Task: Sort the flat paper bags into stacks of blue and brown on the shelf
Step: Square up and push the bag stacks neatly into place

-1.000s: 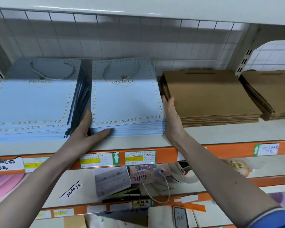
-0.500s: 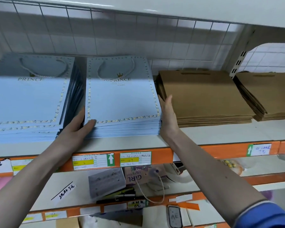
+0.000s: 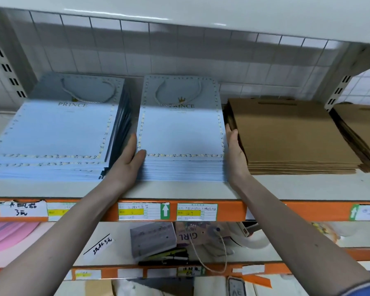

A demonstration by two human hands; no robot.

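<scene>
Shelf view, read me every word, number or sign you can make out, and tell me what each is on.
"PRINCE": left blue bag stack.
"PRINCE" under a gold crown: middle blue bag stack.
"GIRL", upside down: card on the lower shelf.
White up arrow on green: shelf-edge label.
"12" on yellow: next shelf-edge label; its fine print is too blurred.
Handwritten tags: unreadable.

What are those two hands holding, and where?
The middle blue bag stack, by its sides: left hand flat against the left edge, right hand against the right.

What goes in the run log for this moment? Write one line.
left hand: flat on middle blue stack | right hand: flat, opposite side | brown stack: alongside
</scene>
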